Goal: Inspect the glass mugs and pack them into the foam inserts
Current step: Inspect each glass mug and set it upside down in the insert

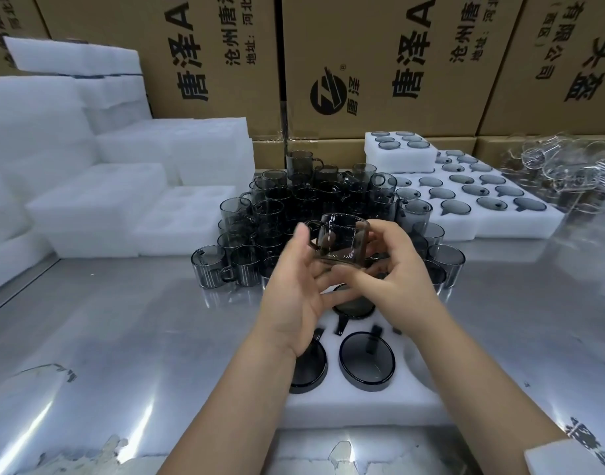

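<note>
A smoky grey glass mug is held up above the table, its handle pointing left. My right hand grips its body and base with curled fingers. My left hand is beside it with fingers spread, fingertips near the handle and base. Under my hands lies a white foam insert with mugs set in its round holes, partly hidden by my forearms. A pile of loose grey mugs stands behind.
Filled foam inserts lie at the back right, one stacked on top. Empty foam blocks are heaped at the left. Clear glassware sits far right. Cardboard boxes wall the back. The table is shiny metal.
</note>
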